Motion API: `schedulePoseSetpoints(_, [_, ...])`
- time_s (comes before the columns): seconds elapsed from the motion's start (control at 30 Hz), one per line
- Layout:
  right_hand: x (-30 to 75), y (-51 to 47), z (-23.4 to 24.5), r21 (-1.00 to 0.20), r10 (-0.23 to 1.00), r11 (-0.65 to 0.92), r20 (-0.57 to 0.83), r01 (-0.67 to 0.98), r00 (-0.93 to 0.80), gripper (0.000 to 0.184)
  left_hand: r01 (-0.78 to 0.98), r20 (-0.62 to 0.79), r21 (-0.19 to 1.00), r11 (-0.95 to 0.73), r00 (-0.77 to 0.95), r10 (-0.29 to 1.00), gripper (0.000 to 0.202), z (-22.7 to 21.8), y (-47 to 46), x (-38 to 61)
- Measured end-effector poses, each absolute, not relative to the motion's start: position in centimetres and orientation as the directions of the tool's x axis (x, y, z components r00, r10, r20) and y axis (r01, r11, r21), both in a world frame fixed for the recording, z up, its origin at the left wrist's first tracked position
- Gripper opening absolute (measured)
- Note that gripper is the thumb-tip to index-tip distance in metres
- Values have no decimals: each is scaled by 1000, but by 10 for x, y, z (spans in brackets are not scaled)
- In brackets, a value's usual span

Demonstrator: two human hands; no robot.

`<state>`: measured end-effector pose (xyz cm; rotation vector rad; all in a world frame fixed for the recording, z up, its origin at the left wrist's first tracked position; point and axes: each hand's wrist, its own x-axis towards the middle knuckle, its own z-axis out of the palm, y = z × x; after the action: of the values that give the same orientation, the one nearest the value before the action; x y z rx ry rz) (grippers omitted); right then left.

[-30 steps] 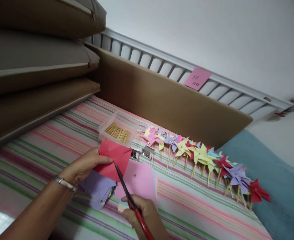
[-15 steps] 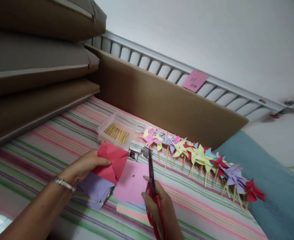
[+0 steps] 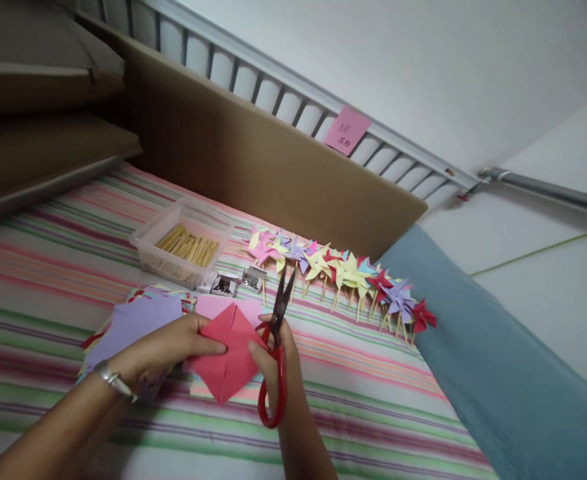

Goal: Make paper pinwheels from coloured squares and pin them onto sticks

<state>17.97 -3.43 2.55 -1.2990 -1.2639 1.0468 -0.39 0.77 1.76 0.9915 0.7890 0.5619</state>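
1. Red paper square (image 3: 230,368): held before you above the pink sheet (image 3: 208,305), its corners near 12, 3, 6 and 9 o'clock. Slits run inward at 12 and 6; fingers cover the other two corners.
2. Left hand (image 3: 186,340): your thumb lies flat on the square from 9 o'clock, pinching it against fingers mostly hidden beneath.
3. Right hand (image 3: 288,350): your thumb has come to the square's edge at 3 o'clock, while the hand keeps hold of the scissors (image 3: 276,323).
4. Scissors: a second ago the tips lay at the square; now the slightly parted blades point toward 1 o'clock, clear of it. Cutting appears to have given way to two-handed handling of the paper.
5. Lilac stack (image 3: 146,319): between 9 and 10 o'clock; the square, which overlapped it earlier, now lies beside it.
6. Farther out: box of sticks (image 3: 146,259) at 11 o'clock, small metal parts (image 3: 223,286) near 12, finished pinwheels (image 3: 352,273) at 2.
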Motion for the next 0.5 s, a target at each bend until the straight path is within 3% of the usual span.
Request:
schedulePoseSetpoints(0.1, [183, -31, 24, -997, 970, 76, 78, 16, 230, 32, -268, -281, 836, 479, 540, 793, 20, 21, 6, 4])
schedulePoseSetpoints(0.23, [181, -28, 17, -988, 918, 156, 147, 5, 369, 32, -522, -268, 681, 513, 474, 838, 10, 22, -4, 29])
schedulePoseSetpoints(0.37, [173, -29, 9, -984, 900, 167, 175, 56, 400, 31, -593, -274, 661, 460, 380, 884, 23, 18, -12, 47])
schedulePoseSetpoints(0.5, [165, -31, 4, -994, 943, 102, 106, 27, 315, 30, -560, -257, 742, 368, 269, 928, 33, 16, -8, 41])
